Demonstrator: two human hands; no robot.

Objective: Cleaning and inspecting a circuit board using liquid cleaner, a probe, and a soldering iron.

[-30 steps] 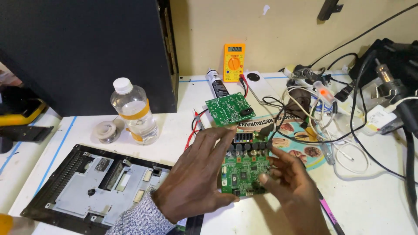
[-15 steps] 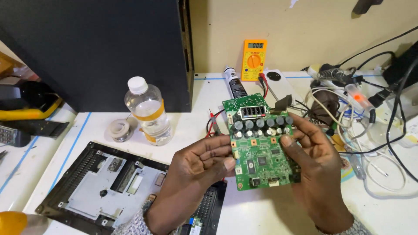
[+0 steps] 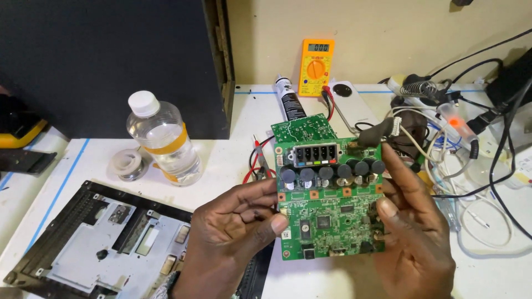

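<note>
Board [image 3: 330, 207] now lifted off the bench [image 3: 221, 160] and upright, left hand [image 3: 233, 232] and right hand [image 3: 415, 232] fingers clamped on its side edges, ready for inspection.

Bare white table [image 3: 221, 160] lies open between the water bottle [image 3: 164, 138] and the red and black probe leads [image 3: 260, 158] — a hand could pass there. Rightward, tangled cables [image 3: 476, 182] crowd the surface — at left, the metal back panel [image 3: 105, 238] and solder reel [image 3: 127, 164] stand in the way.
</note>
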